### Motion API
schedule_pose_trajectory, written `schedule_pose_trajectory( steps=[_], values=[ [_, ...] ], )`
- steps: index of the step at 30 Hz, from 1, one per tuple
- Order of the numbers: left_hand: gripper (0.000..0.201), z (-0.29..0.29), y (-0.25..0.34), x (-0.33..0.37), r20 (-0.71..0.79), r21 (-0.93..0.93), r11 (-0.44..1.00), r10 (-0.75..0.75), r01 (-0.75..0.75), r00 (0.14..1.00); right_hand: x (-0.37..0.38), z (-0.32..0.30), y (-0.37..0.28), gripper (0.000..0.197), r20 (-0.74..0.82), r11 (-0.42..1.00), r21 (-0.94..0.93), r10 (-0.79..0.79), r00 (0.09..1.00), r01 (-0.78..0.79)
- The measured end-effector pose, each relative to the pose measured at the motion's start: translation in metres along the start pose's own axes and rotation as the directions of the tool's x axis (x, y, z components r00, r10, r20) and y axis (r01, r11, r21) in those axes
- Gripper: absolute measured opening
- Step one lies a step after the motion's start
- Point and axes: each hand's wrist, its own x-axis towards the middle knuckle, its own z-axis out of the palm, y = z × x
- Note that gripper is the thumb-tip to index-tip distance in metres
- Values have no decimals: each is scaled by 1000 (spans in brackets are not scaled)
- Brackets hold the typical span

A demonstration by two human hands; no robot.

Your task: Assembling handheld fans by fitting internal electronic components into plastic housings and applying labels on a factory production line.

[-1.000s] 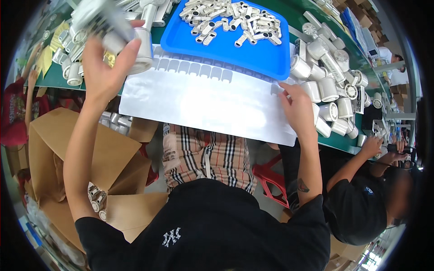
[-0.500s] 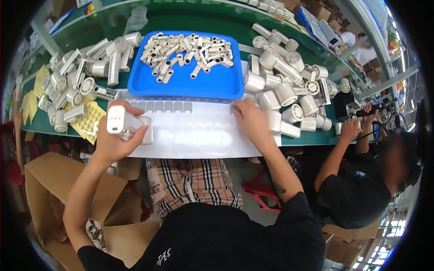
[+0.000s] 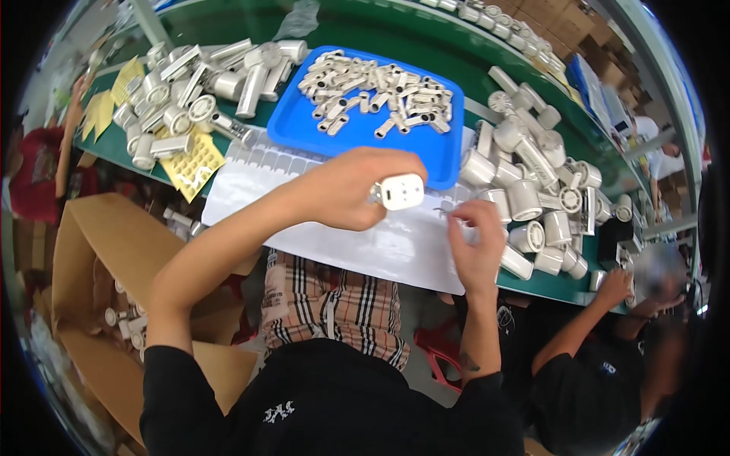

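My left hand (image 3: pixel 357 186) is closed around a white handheld fan (image 3: pixel 403 192) over the middle of the sheet. The fan's rounded end, with a small port and holes, faces up; the rest is mostly hidden by the hand. Close to its right, my right hand (image 3: pixel 477 239) pinches a small grey sticker (image 3: pixel 445 207) between thumb and forefinger, apart from the fan. Beneath both hands lies a glossy white backing sheet (image 3: pixel 342 247). A row of grey stickers (image 3: pixel 277 163) runs along its upper left part, partly covered by my left forearm.
Behind the sheet, a blue tray (image 3: pixel 285 133) holds many small white parts (image 3: pixel 380 83). White fans are heaped at left (image 3: pixel 179 95) and right (image 3: pixel 525 197) on the green table. An open cardboard box (image 3: pixel 99 251) stands at lower left. A co-worker (image 3: pixel 585 387) sits at right.
My left hand has carried the fan rightward from the sheet's left side to its middle. My right hand has moved right and drawn back from the sheet's far edge. The view has shifted.
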Motion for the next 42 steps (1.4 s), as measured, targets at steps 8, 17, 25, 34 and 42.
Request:
schedule_pose_trajectory(
  steps=[8,17,25,34,42],
  values=[
    [34,49,-13,2,-40,-251,967,-45,33,998,-1,-15,-31,47,-43,567,810,317,947,-153],
    [25,79,-16,-10,-450,-112,993,-20,-34,893,13,13,-55,59,88,590,787,183,979,-181],
    [27,83,-16,-9,-493,-112,993,-26,-34,870,9,19,-56,60,63,643,748,178,982,-165],
    [29,84,-21,-9,-496,-70,994,43,-89,867,12,17,-56,61,64,588,791,193,979,-168],
    [31,84,-22,-9,-495,-37,993,79,-112,865,11,17,-55,58,81,661,742,85,993,-117]
  ],
)
